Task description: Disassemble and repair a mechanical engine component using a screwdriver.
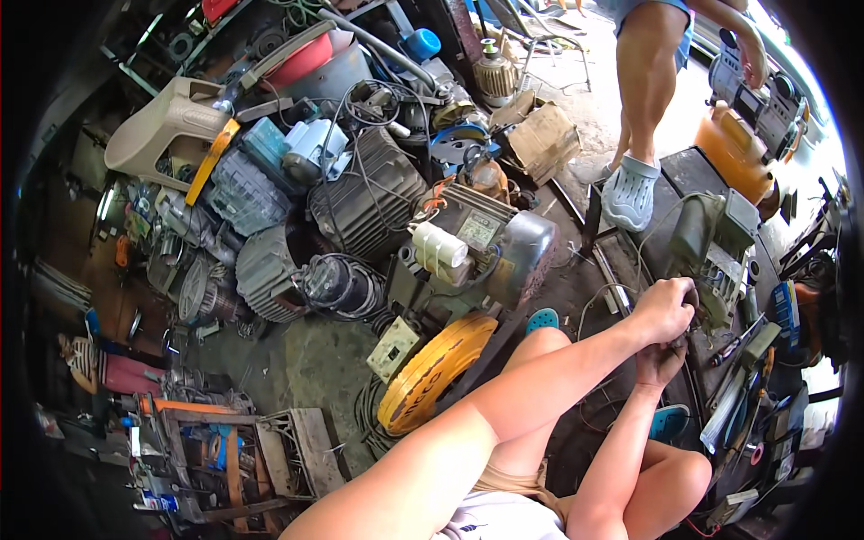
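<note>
My left hand (666, 310) reaches to the right with its fingers curled at the lower end of a grimy olive-grey motor (706, 238), which has a box on top and wires trailing from it. Just below, my right hand (661, 360), its fingers darkened, is closed against the underside of my left hand. What the two hands grip is hidden by the fingers. A thin cable runs leftward from near the motor. Screwdriver-like tools (733, 346) lie right of my hands on the dark surface.
Piled motors (360, 193), cables, a beige plastic stool (144, 135) and a yellow wheel (436, 369) crowd the left and middle. Wooden frames (297, 450) lie lower left. Another person's leg in a grey clog (630, 193) stands beyond my hands, near an orange compressor (733, 153).
</note>
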`<state>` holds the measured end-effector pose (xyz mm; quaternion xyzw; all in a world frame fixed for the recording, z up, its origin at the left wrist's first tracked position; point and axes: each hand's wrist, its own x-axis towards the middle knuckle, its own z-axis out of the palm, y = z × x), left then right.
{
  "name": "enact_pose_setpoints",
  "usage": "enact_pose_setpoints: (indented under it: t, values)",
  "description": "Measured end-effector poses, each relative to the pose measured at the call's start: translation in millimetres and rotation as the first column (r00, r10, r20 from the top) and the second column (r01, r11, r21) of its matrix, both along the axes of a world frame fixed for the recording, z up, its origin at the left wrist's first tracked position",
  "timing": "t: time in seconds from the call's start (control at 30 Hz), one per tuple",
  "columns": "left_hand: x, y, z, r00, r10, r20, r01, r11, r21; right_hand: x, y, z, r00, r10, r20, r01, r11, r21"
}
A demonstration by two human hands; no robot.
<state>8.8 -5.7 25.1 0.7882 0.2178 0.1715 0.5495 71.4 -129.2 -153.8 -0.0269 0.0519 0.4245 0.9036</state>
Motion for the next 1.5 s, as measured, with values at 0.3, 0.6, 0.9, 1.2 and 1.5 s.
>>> enact_pose_setpoints:
  t: [0.3,0.6,0.9,1.2,1.5]
  values:
    - [-16.6,6.4,18.2,0.997,0.059,0.048,-0.064,0.992,0.109,-13.4,15.6,44.9,0.945,-0.232,-0.230,0.140,0.925,-0.354]
    - [-320.0,210.5,17.2,0.402,0.871,0.282,-0.888,0.446,-0.114,-10.9,2.2,32.3,0.998,0.028,-0.057,-0.021,0.992,0.121]
    - [-505.6,363.6,-60.8,0.075,0.969,-0.235,-0.965,0.011,-0.261,-13.2,0.4,35.3,1.000,0.020,-0.011,-0.019,0.994,0.111]
    - [-523.9,371.8,-52.9,0.006,0.971,-0.239,-0.998,-0.008,-0.058,-16.5,5.4,42.6,0.999,0.025,0.048,-0.029,0.995,0.092]
    - [-264.9,142.5,45.6,0.839,0.540,0.065,-0.533,0.792,0.298,-9.2,-3.4,29.7,1.000,-0.031,-0.001,0.031,0.989,0.144]
